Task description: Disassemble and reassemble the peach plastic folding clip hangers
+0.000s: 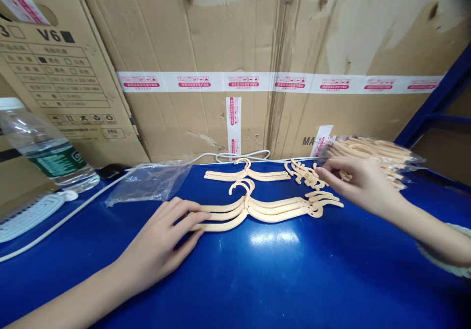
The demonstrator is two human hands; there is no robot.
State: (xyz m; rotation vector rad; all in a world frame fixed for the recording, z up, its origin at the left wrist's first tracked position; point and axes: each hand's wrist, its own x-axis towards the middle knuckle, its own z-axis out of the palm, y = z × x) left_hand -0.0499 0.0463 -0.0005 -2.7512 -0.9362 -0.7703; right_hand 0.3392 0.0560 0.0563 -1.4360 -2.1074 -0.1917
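A glossy blue surface (pixel 279 270) runs across the view, backed by a wall of worn cardboard boxes (pixel 228 49) sealed with white and red tape.

Near the middle lies a stack of cream plastic hangers (pixel 257 209), hooks pointing away from the viewer and arms nested together, which keeps them as one neat bundle. The left hand (pixel 162 243) lies flat on the surface with its fingertips pressed on the stack's left end, apparently steadying it; its grip is released, holding nothing. Behind the stack a single hanger (pixel 246 173) lies apart, close to the boxes.

To the right, the right hand (pixel 358 182) reaches into a small loose pile of hangers (pixel 304 174), fingers pinched together at the pile's edge. Whether the fingertips have closed on a piece cannot be made out. Just behind that hand, a clear bag of hangers (pixel 379 155) lies on its side with its mouth toward the pile.

An empty clear bag (pixel 147 182) lies crumpled left of centre. Further left stands a water bottle (pixel 47 147), tilted by the lens, with a white cable (pixel 73 211) trailing past it.

The bag of hangers is partly hidden by the right hand, so its count is unclear. The print on the boxes is too small to read. A white ribbed object at the far left edge is cut off and cannot be identified.
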